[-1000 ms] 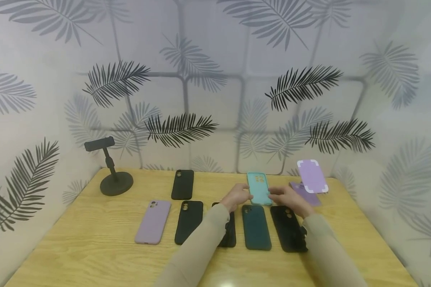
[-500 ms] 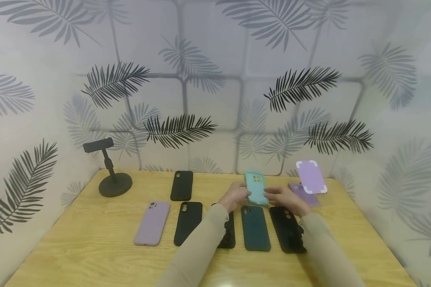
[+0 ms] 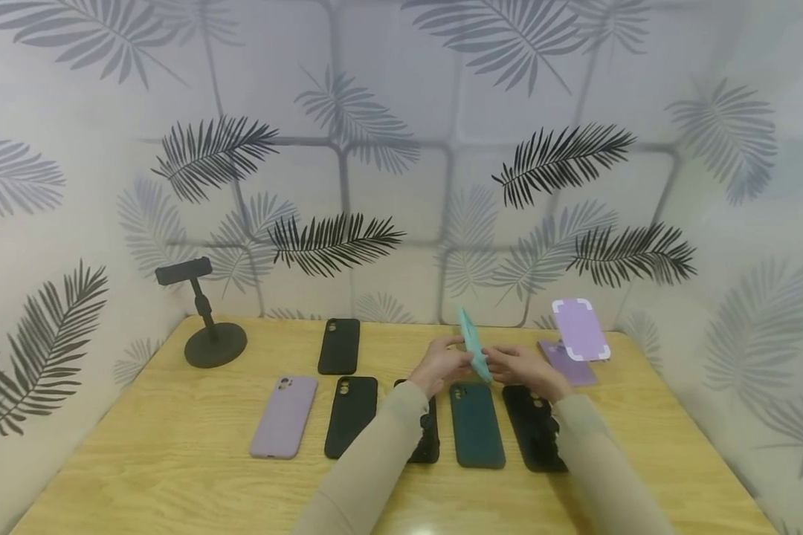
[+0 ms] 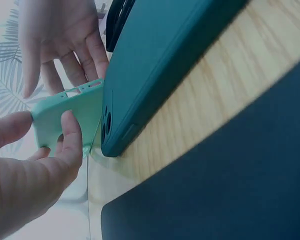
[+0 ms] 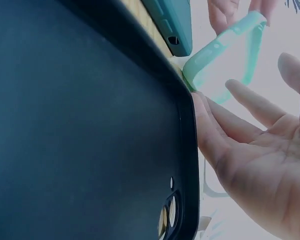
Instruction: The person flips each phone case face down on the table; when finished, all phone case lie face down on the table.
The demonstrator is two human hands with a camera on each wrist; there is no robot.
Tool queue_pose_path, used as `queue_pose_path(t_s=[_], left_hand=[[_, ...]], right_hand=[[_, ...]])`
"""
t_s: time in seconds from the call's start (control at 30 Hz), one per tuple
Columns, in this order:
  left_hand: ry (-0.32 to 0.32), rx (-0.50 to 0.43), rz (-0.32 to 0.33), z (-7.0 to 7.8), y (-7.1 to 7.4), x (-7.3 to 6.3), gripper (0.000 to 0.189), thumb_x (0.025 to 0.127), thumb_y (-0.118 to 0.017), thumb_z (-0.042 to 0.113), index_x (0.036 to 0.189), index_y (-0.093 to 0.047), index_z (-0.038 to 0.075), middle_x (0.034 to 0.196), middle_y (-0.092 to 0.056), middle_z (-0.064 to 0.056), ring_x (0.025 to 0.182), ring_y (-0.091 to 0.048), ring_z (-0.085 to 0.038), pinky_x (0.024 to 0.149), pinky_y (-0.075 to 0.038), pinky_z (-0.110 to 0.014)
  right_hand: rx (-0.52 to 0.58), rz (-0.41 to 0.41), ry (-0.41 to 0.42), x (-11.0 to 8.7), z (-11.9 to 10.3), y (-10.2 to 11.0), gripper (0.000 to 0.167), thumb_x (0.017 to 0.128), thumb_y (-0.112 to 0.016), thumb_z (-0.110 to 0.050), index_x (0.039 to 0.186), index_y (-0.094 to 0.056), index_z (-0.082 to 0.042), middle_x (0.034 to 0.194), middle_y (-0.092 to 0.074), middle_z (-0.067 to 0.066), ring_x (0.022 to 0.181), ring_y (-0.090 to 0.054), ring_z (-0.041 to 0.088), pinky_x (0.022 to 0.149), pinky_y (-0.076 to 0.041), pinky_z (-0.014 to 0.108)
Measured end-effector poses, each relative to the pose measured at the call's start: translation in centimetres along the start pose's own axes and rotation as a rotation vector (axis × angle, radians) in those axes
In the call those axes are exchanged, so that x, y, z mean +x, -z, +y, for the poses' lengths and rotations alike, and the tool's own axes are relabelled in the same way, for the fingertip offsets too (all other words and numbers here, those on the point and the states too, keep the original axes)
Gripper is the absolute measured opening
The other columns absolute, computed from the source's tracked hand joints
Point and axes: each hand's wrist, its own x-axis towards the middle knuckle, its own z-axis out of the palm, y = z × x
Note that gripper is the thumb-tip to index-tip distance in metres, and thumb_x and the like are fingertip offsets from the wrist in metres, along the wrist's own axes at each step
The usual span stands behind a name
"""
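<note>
A mint-green phone case (image 3: 472,343) is tipped up on its long edge toward the back of the table, and appears nearly edge-on in the head view. My left hand (image 3: 438,364) grips it, thumb on one face and fingers behind, as the left wrist view shows of the case (image 4: 65,120). On its other side is my right hand (image 3: 527,370). In the right wrist view that hand (image 5: 265,145) has its fingers extended, the tips at or very near the case (image 5: 230,55); exact contact is unclear. A dark teal phone case (image 3: 477,426) lies just in front.
Black phone cases (image 3: 350,414) lie on the wooden table (image 3: 174,446), one farther back and others partly beneath my forearms. A lilac phone case (image 3: 284,417) lies left. A black phone stand (image 3: 214,344) stands back left, a purple phone stand (image 3: 581,331) back right. A patterned backdrop (image 3: 401,186) rises behind.
The mint-green case has turned from lying nearly flat to standing on its edge, tilted by my left hand. My right hand has shifted slightly left alongside it.
</note>
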Motion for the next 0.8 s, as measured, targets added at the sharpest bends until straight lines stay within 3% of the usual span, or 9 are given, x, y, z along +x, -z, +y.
queue_pose_path(t_s=[0.2, 0.4, 0.47, 0.53, 0.6, 0.7, 0.8], left_hand=[[-0.044, 0.026, -0.056, 0.3, -0.9, -0.2, 0.052, 0.097, -0.06, 0.008, 0.147, -0.044, 0.007, 0.13, -0.059, -0.021, 0.118, -0.061, -0.034, 0.101, -0.05, -0.047], [-0.057, 0.081, -0.086, 0.2, -1.2, -0.2, 0.051, 0.099, -0.057, 0.008, 0.148, -0.044, 0.01, 0.151, -0.039, -0.023, 0.127, -0.054, -0.035, 0.106, -0.046, -0.049], [-0.048, 0.121, -0.094, 0.2, -1.0, -0.2, 0.049, 0.099, -0.055, 0.008, 0.147, -0.046, 0.012, 0.151, -0.04, -0.021, 0.126, -0.055, -0.032, 0.105, -0.047, -0.047], [-0.027, 0.16, -0.1, 0.1, -0.7, -0.2, 0.046, 0.1, -0.053, 0.007, 0.145, -0.048, 0.013, 0.149, -0.044, -0.018, 0.108, -0.061, -0.025, 0.094, -0.05, -0.039], [-0.008, 0.212, -0.097, 0.1, -0.4, -0.1, 0.044, 0.099, -0.052, 0.006, 0.143, -0.052, 0.013, 0.146, -0.048, -0.014, 0.085, -0.056, -0.015, 0.078, -0.047, -0.031], [0.021, 0.241, -0.096, 0.1, -0.1, 0.0, 0.044, 0.097, -0.051, 0.004, 0.141, -0.054, 0.011, 0.14, -0.053, -0.012, 0.059, -0.033, -0.011, 0.062, -0.033, -0.028], [0.032, 0.264, -0.093, 0.1, 0.0, -0.1, 0.043, 0.097, -0.051, 0.004, 0.139, -0.055, 0.011, 0.144, -0.05, -0.012, 0.074, -0.057, -0.012, 0.072, -0.049, -0.029]], right_hand=[[0.049, 0.021, 0.004, 0.2, -0.4, -0.5, 0.064, 0.108, -0.036, -0.037, 0.146, -0.03, 0.014, 0.143, -0.042, 0.035, 0.133, -0.045, 0.045, 0.109, -0.041, 0.051], [0.085, 0.044, 0.0, 0.4, -0.5, -0.7, 0.065, 0.107, -0.038, -0.04, 0.144, -0.035, 0.014, 0.135, -0.054, 0.031, 0.126, -0.054, 0.041, 0.105, -0.047, 0.049], [0.082, 0.042, 0.003, 0.5, -0.3, -0.5, 0.063, 0.107, -0.038, -0.038, 0.144, -0.036, 0.013, 0.134, -0.056, 0.029, 0.124, -0.056, 0.039, 0.104, -0.048, 0.049], [0.073, 0.052, 0.009, 0.5, -0.1, -0.2, 0.061, 0.107, -0.04, -0.036, 0.144, -0.037, 0.012, 0.134, -0.056, 0.028, 0.123, -0.057, 0.038, 0.102, -0.049, 0.049], [0.059, 0.066, 0.014, 0.4, 0.1, 0.1, 0.058, 0.107, -0.041, -0.033, 0.144, -0.038, 0.01, 0.134, -0.057, 0.026, 0.121, -0.059, 0.035, 0.1, -0.051, 0.048], [0.051, 0.114, 0.012, 0.2, 0.5, 0.7, 0.053, 0.106, -0.046, -0.029, 0.144, -0.041, 0.007, 0.131, -0.06, 0.023, 0.115, -0.063, 0.028, 0.095, -0.054, 0.046], [0.038, 0.159, 0.009, 0.0, 0.8, 1.1, 0.049, 0.105, -0.048, -0.023, 0.142, -0.043, 0.008, 0.127, -0.062, 0.023, 0.105, -0.066, 0.023, 0.09, -0.057, 0.043]])
